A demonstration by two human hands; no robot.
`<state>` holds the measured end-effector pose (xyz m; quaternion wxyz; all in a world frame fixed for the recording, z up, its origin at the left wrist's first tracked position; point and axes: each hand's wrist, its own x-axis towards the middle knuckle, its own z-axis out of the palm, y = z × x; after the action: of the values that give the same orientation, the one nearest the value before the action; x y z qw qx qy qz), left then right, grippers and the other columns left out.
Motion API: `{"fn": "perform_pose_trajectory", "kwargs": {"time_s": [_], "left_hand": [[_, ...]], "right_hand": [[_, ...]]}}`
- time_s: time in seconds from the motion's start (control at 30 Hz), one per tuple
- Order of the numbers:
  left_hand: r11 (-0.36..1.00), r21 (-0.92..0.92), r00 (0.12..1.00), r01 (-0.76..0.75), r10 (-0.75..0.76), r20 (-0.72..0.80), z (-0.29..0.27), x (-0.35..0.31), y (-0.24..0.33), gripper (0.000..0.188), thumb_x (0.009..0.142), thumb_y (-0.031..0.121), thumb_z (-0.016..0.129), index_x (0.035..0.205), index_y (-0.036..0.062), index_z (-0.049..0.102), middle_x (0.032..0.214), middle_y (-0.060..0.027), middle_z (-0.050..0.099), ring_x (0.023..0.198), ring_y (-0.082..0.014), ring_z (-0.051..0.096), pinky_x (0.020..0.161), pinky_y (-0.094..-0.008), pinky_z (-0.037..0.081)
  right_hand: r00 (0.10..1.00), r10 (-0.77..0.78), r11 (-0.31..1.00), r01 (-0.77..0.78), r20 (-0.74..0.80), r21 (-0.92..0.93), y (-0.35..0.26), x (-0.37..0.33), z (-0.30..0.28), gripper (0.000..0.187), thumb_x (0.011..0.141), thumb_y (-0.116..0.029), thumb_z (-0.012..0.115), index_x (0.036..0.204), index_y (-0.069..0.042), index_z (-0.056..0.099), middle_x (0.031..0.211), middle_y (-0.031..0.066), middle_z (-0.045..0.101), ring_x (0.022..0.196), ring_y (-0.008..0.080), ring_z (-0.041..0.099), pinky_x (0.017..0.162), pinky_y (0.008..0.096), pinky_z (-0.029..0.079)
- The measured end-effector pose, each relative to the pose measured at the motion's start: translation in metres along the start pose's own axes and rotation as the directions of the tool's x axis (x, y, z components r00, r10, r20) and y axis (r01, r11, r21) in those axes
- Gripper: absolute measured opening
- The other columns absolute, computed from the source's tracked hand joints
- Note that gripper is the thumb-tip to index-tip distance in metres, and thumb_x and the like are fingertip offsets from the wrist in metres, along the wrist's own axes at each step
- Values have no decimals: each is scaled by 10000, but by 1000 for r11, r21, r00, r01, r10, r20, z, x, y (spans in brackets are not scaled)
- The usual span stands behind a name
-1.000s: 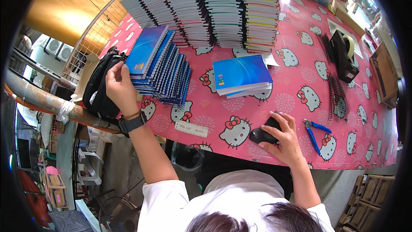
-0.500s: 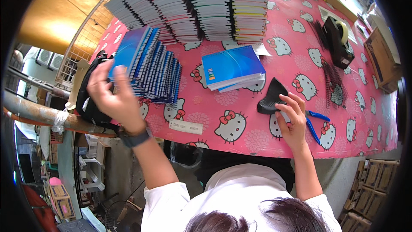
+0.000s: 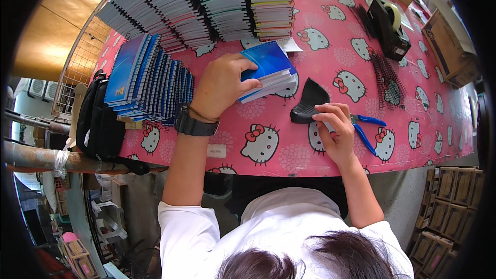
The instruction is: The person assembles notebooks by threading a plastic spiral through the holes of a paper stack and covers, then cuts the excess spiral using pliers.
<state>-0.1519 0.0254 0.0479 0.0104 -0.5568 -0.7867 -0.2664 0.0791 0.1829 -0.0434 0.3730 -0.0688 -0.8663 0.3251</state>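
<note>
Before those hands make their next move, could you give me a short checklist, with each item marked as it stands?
1. Left hand touching the small pile of blue-covered spiral notebooks: ok.
2. That pile's edges lined up: not ok, they are staggered.
3. Right hand touching the black, ribbed, curved piece: cannot tell, the fingertips are at its edge.
4. Blue-handled metal hand tool lying on the pink, cat-patterned tablecloth: ok, though the right hand partly hides it.
5. Black tape dispenser with a pale yellow roll clear of both hands: ok.
</note>
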Motion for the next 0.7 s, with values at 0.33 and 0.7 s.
{"fn": "perform_pose_trajectory", "kwargs": {"time_s": [0.33, 0.7], "left_hand": [[1000, 14, 1000, -18, 18, 24, -3, 3, -4, 303, 711, 203, 776, 933, 10, 703, 898, -135, 680, 813, -290, 647, 729, -353, 509], [998, -57, 999, -37, 39, 33, -4, 4, -10, 296, 741, 191, 766, 944, -17, 707, 873, -153, 693, 757, -248, 668, 690, -318, 512]], "right_hand": [[999, 25, 999, -26, 27, 42, -1, -2, 0, 254, 687, 73, 629, 901, -56, 676, 1023, 82, 664, 997, 289, 561, 849, 375, 468], [998, 31, 998, -34, 54, 56, -3, -1, -1, 260, 695, 77, 621, 908, -57, 682, 1018, 82, 666, 994, 279, 565, 851, 366, 470]]}}
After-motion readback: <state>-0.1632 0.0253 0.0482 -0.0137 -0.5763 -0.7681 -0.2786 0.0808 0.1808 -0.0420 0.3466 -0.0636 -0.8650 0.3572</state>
